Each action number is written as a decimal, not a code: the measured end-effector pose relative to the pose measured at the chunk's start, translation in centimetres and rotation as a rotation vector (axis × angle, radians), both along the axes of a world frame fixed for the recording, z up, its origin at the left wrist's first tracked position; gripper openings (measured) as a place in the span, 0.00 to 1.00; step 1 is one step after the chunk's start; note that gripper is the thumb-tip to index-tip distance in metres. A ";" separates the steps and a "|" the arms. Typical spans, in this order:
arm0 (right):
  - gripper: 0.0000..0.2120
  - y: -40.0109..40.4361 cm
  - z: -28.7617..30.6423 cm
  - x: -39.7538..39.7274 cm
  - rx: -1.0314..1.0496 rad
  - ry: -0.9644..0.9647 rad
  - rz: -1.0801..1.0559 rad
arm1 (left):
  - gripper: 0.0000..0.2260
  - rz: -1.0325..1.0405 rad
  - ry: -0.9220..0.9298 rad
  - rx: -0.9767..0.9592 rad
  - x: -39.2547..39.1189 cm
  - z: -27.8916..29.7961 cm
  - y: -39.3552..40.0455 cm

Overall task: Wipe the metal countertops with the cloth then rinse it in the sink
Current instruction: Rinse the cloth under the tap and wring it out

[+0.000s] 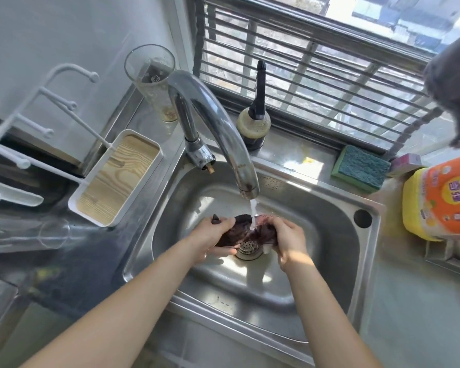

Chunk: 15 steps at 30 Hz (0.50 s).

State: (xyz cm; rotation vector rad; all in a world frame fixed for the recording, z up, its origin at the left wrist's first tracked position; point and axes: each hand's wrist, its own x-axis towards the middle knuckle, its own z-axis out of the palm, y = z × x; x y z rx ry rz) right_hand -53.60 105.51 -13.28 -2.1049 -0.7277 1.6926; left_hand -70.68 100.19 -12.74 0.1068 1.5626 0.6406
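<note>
A dark, wet cloth point(246, 231) is bunched between both my hands inside the steel sink point(337, 229), just above the drain strainer point(247, 251). My left hand point(211, 237) grips its left end and my right hand point(287, 241) grips its right end. Water runs from the chrome faucet point(218, 128) straight onto the middle of the cloth. Part of the cloth is hidden under my fingers.
Behind the sink stand a tall glass point(154, 81), a bottle with a black nozzle point(254, 123) and a green sponge point(360, 168). A white tray with a wooden base point(117, 176) sits left. A yellow and orange detergent container point(441, 197) stands right. A grey cat point(454, 83) perches by the window.
</note>
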 end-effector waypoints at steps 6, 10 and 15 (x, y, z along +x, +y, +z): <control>0.14 -6.7 3.1 -5.5 0.393 -0.315 0.187 | 0.24 0.123 0.128 -0.085 2.3 0.1 1.3; 0.16 -4.3 2.5 -6.9 0.342 -0.384 0.181 | 0.11 0.226 0.076 -0.021 4.1 0.8 0.9; 0.15 -1.4 1.6 -6.9 0.225 -0.284 0.028 | 0.12 0.153 0.180 0.095 4.4 1.6 2.2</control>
